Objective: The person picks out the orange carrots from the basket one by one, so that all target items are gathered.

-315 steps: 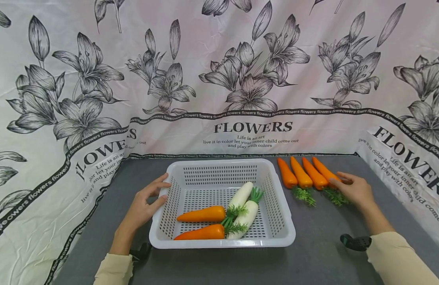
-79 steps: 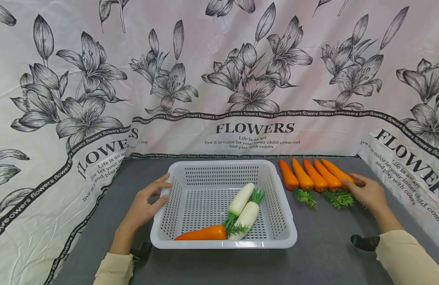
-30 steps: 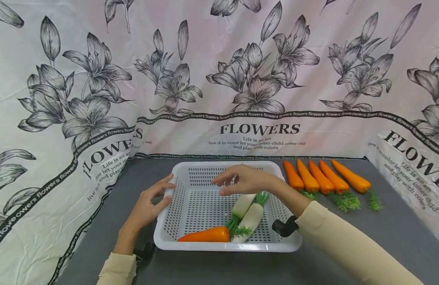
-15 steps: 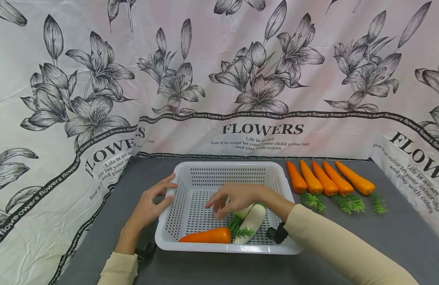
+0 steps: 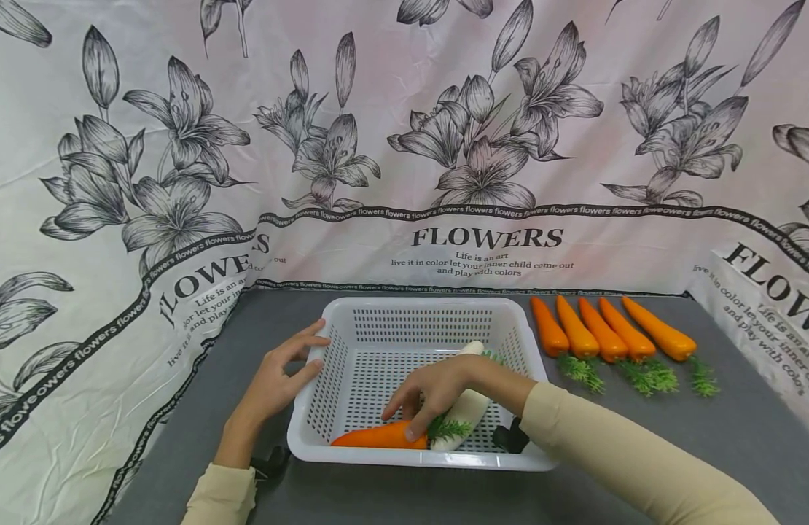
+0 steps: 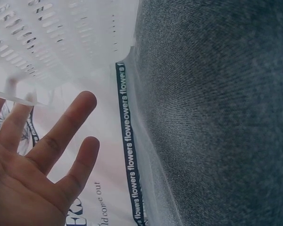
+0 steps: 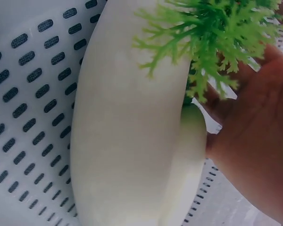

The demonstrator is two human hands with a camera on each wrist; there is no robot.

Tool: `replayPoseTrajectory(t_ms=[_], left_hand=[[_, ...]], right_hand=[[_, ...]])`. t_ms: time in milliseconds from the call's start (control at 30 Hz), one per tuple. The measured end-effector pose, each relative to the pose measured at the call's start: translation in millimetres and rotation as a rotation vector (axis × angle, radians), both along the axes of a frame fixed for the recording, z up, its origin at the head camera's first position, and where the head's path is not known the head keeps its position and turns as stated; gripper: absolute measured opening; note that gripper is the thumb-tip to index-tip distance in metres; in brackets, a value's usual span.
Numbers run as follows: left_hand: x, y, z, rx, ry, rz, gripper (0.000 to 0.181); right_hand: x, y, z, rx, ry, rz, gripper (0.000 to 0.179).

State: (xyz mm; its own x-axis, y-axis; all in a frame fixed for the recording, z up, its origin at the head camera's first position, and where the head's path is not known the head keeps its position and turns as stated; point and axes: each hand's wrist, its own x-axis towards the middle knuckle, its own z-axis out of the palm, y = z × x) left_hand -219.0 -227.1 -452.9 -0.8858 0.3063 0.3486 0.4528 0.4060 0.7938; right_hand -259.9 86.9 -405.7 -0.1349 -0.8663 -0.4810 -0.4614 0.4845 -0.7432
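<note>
A carrot (image 5: 380,436) lies along the near wall of the white plastic basket (image 5: 352,455). My right hand (image 5: 437,386) reaches down over its thick end, thumb on the near side and index finger at the far edge, pinching it. Two white radishes lie just right of it; the nearer white radish (image 7: 127,117) fills much of the right wrist view beside the carrot's green leaves (image 7: 203,37). My left hand (image 5: 273,379) rests at the basket's left rim with fingers extended; in the left wrist view some fingertips pass behind the rim.
Several carrots (image 5: 601,335) lie in a row on the grey table (image 5: 627,445) right of the basket, tips toward the back, leaves (image 5: 647,375) toward the front. A flower-printed cloth (image 5: 483,255) hangs behind and along both sides.
One carrot left the basket for the right end of the row, which has grown. My right hand then came back over the basket and down onto the remaining carrot. My left hand stays at the rim.
</note>
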Motion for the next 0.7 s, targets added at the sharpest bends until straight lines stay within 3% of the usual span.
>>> replayPoseTrajectory(t_ms=[133,267,500,700], left_hand=[[-0.5,0.2,-0.7,0.001,0.005,0.000,0.033],[-0.1,1.2,-0.6,0.004,0.000,0.000,0.033],[-0.2,1.9,-0.2,0.004,-0.001,0.000,0.033],[-0.5,0.5,-0.1,-0.020,0.017,0.017,0.032]], right_hand=[[1.6,-3.3,-0.8,0.028,-0.047,0.045,0.060],[3.2,-3.7,-1.3,0.015,-0.052,0.040,0.059],[1.6,4.6,3.6,-0.069,0.007,-0.064,0.055],[-2.5,13.3,13.0,-0.206,-0.058,-0.144,0.055]])
